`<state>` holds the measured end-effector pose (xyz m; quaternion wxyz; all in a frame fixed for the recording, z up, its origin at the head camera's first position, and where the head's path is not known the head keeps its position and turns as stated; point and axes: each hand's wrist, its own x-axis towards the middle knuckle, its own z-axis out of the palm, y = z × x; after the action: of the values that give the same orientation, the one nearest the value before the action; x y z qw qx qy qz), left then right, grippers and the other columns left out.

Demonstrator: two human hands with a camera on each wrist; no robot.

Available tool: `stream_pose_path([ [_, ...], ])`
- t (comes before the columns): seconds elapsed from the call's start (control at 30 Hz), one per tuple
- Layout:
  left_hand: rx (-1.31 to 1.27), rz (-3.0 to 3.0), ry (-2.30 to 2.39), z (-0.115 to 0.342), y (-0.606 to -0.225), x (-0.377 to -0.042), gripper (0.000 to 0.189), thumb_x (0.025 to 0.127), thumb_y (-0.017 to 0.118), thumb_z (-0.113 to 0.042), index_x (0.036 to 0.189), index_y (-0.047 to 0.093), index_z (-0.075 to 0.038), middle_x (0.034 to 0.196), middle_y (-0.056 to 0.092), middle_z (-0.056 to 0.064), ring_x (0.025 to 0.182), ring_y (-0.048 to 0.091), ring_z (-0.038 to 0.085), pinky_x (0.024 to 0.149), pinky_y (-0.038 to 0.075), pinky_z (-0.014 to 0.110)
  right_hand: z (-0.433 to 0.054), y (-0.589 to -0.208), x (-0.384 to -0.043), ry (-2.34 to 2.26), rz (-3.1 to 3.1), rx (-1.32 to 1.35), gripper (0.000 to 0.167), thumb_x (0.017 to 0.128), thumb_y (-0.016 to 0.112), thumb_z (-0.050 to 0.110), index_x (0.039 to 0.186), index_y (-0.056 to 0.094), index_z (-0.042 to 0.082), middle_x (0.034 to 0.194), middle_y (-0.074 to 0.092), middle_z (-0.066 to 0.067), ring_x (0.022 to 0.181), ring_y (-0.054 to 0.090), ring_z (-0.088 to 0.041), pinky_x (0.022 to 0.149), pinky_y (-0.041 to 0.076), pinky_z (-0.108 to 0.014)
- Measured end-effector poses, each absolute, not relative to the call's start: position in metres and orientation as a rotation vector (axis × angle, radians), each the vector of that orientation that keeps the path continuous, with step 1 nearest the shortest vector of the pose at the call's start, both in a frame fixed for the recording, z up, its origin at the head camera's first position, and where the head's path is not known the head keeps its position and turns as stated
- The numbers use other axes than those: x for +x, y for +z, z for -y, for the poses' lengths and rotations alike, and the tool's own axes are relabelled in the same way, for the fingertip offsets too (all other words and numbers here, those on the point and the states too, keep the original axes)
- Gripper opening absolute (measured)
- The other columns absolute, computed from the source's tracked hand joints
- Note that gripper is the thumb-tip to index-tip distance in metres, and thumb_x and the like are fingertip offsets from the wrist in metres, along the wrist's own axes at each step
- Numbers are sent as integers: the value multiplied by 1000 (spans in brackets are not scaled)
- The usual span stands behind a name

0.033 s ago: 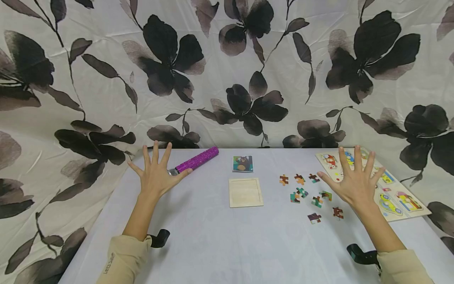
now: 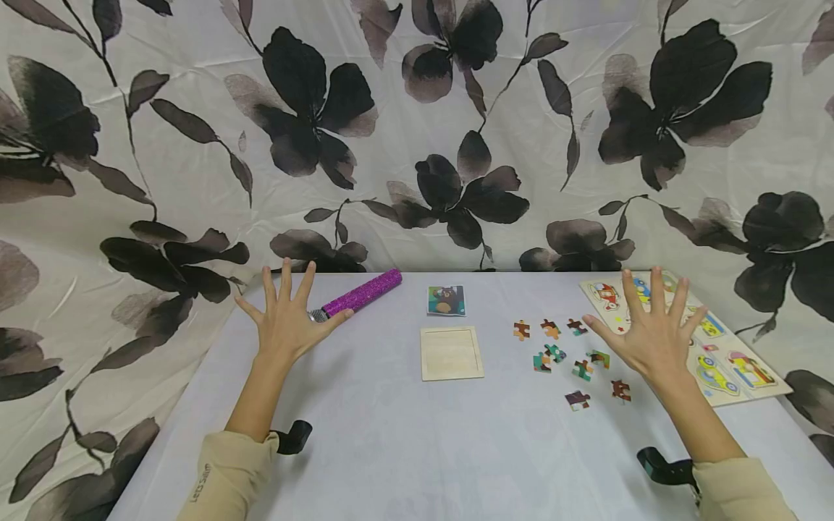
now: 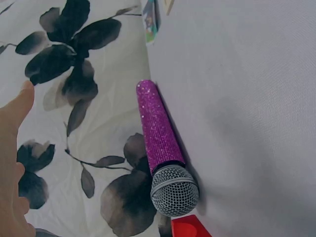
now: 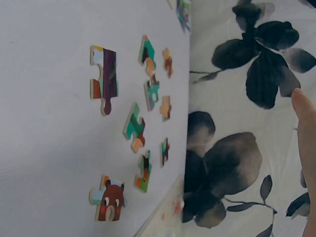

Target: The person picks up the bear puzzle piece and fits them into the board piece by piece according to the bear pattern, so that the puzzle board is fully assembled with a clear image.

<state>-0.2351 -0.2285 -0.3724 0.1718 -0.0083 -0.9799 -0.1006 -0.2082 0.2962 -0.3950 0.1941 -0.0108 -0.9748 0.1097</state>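
**Both hands spread above the worktop, nothing held**

The left hand (image 2: 284, 318) is raised over the far left part of the worktop (image 2: 391, 434), its fingers straight and fanned apart; nothing is gripped. Just beyond its thumb a glittery purple microphone (image 2: 360, 294) is laid flat, its mesh head turned toward the hand and its handle pointed to the far right. In the left wrist view the microphone (image 3: 160, 143) is seen lying close along the far edge of the worktop, apart from the hand.

The right hand (image 2: 651, 331) is likewise held up with fingers splayed and nothing clasped. It is nearest to the loose puzzle pieces (image 2: 563, 354), which are scattered face up just left of it, none touching another; the spread probably keeps each picture readable. In the right wrist view the same pieces (image 4: 136, 126) are shown lying flat, with a bear-face piece (image 4: 107, 202) among them.

An empty wooden puzzle tray (image 2: 451, 352) is set at the centre, within reach of either hand, and a small reference picture (image 2: 446, 299) is placed just beyond it, presumably as a guide. A larger vehicle peg-puzzle board (image 2: 736, 362) is partly hidden behind the right hand at the far right edge. A flowered cloth (image 2: 417, 130) is hung behind as a backdrop.
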Motion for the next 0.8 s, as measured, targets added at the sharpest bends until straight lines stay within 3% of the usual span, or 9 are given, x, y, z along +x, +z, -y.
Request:
stream_pose_path([
  [0.27,-39,2782,-303,229,-374,-235,102,72,48,-80,152,15,-25,158,3,13,142,-12,38,95,-17,75,-292,-397,-212,349,2735,21,93,82,45,70,152,4,24,156,-4,-20,138,-15,-48,97,-6,-78],
  [0.43,-78,2785,-312,224,-378,-234,101,74,52,-76,151,21,-18,157,6,17,143,-5,39,102,-4,74,-286,-405,-217,509,2692,162,85,86,56,55,151,19,14,151,13,-27,133,13,-56,96,16,-76],
  [0.57,-122,2807,-348,210,-384,-234,99,76,53,-72,150,25,-13,154,14,22,141,6,43,107,7,69,-276,-415,-224,673,2668,303,79,86,66,37,146,27,4,142,26,-33,125,25,-57,94,23,-73],
  [0.7,-185,2786,-420,187,-398,-235,92,77,57,-66,146,35,-9,147,34,23,135,30,43,107,23,63,-263,-428,-232,744,2699,394,74,85,69,25,143,32,-3,133,36,-36,120,34,-54,95,30,-68],
  [0.8,-224,2753,-475,166,-410,-235,83,78,59,-63,137,48,-5,125,59,22,108,59,38,89,49,52,-253,-436,-235,779,2763,424,72,85,69,25,142,34,-3,129,40,-35,114,42,-50,90,39,-64],
])
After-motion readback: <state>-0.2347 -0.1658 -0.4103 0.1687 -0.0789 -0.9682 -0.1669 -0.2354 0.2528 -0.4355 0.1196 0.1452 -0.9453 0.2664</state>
